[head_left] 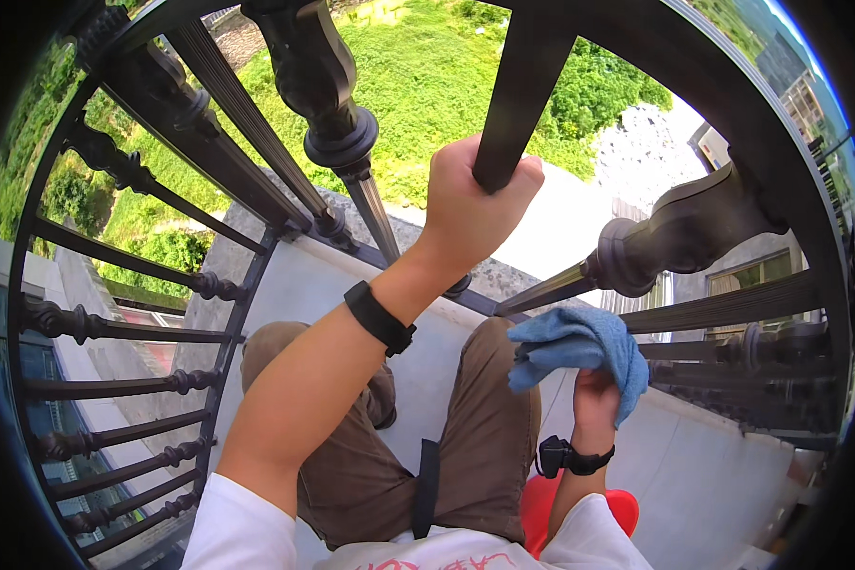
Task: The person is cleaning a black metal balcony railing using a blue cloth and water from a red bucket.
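My left hand (475,204) is closed around a flat dark baluster (530,85) of the railing, a little below where it meets the top rail. The fingers wrap behind the bar and the thumb comes round its right side. A crumpled blue cloth (579,344) is in my right hand (596,407), held low near my knee and draped over the fingers, which it mostly hides. Thick turned balusters stand to either side: one (318,81) left of my left hand, another (670,233) above the cloth. Black bands circle both wrists.
The dark metal railing (228,347) curves around me on the left, front and right. Pale floor tiles (684,475) lie under my bent legs (484,427). Something red and smooth-edged (623,511) shows beside my right arm. Beyond the railing are greenery (418,85) and buildings.
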`<state>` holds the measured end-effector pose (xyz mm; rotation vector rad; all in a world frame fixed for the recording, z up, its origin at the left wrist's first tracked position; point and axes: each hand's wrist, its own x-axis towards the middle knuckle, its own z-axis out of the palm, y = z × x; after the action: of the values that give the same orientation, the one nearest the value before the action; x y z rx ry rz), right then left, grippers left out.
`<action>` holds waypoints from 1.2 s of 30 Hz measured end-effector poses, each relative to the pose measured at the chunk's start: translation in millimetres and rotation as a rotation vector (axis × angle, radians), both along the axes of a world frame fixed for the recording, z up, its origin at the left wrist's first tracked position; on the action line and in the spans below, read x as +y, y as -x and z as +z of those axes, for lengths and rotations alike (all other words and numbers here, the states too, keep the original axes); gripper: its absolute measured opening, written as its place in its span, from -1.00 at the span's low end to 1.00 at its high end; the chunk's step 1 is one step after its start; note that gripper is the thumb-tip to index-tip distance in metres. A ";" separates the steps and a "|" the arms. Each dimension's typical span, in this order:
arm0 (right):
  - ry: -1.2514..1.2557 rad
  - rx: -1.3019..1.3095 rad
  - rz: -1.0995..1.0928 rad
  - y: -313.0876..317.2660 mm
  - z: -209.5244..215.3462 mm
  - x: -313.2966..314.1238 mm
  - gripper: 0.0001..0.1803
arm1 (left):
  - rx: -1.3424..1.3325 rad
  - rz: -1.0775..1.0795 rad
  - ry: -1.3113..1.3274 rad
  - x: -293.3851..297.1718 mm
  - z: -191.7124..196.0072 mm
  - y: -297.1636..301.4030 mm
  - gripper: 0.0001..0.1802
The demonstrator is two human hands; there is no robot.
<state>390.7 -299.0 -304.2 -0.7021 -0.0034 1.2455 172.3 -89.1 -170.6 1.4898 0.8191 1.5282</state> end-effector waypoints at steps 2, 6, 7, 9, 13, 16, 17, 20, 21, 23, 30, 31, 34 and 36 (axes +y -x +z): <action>-0.147 -0.043 -0.264 24.9 31.9 4.8 -0.50 | -0.023 -0.016 0.028 -0.4 -0.4 -5.7 -0.66; -0.071 -0.210 -0.381 53.7 25.0 48.3 -0.57 | -0.055 -0.040 0.055 -3.0 2.2 -8.6 -0.66; -0.079 -0.795 -0.186 54.6 27.2 68.5 -0.59 | -0.064 -0.046 0.074 -3.0 2.5 -8.1 -0.66; -0.071 -1.371 0.048 55.1 23.9 92.6 -0.61 | -0.064 -0.059 0.093 -2.2 -0.2 -3.5 -0.67; -0.188 -0.940 0.321 40.1 -6.1 117.7 -0.71 | -0.074 -0.080 0.143 -5.8 5.8 -5.9 -0.71; -0.346 -1.181 0.486 32.2 -19.2 124.1 -0.70 | -0.059 -0.087 0.129 -4.2 3.6 -4.4 -0.74; -0.376 -0.994 0.595 33.5 -26.0 126.3 -0.70 | -0.051 -0.083 0.129 -4.4 1.9 -2.3 -0.74; -0.315 -0.875 0.646 32.6 -76.4 121.7 -0.79 | -0.085 -0.066 0.151 -6.5 5.8 -4.0 -0.73; -0.270 -0.868 0.597 36.7 -94.9 121.6 -0.80 | -0.072 -0.053 0.160 -6.7 7.1 -3.3 -0.74; -0.314 -1.101 0.474 44.1 -113.0 122.8 -0.82 | -0.053 -0.045 0.172 -7.6 9.2 -3.4 -0.74; -0.073 -1.326 0.428 53.2 -180.8 105.7 -0.74 | -0.020 -0.047 0.159 -9.4 12.5 -3.8 -0.81; -0.075 -1.321 0.432 56.9 -181.5 105.0 -0.74 | -0.020 -0.065 0.148 -8.1 10.9 -1.6 -0.80; -0.074 -1.658 0.131 54.1 -186.3 96.9 -0.71 | 0.027 -0.150 0.135 -3.3 7.3 5.1 -0.83; 0.179 -2.098 0.228 31.1 -213.7 85.0 -0.68 | 0.038 -0.152 0.129 -4.2 10.9 2.6 -0.84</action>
<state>359.7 -214.0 -517.9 -1.8834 -1.7090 0.1936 169.7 -93.3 -159.7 1.4556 0.7919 1.3147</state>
